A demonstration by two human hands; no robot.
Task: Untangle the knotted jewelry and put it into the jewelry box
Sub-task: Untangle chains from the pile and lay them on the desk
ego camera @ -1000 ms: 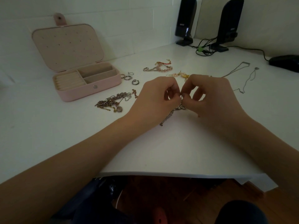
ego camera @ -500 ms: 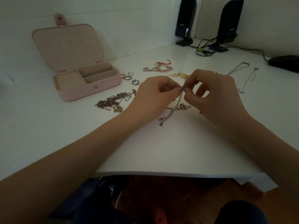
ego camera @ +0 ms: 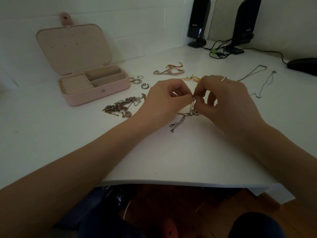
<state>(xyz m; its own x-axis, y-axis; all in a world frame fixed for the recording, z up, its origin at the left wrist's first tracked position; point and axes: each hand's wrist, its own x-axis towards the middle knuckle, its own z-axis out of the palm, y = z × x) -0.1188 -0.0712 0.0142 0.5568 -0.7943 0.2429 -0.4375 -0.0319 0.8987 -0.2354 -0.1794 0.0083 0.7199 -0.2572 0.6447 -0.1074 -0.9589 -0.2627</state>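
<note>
Head view, left hand (ego camera: 164,100) and right hand (ego camera: 228,102) fingers pinching chain (ego camera: 181,120), mid-desk (ego camera: 171,160)

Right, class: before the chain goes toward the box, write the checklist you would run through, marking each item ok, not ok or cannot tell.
1. Left hand has a grip on the chain: ok, pinched at the top.
2. Right hand also pinches it: ok.
3. Chain free of knots: cannot tell, links too fine.
4. Clasp end lifted off the table: not ok, it lies on the surface.
5. Box open: ok, lid up, compartments showing.
6. Chain apart from the tangled pile: ok.
</note>
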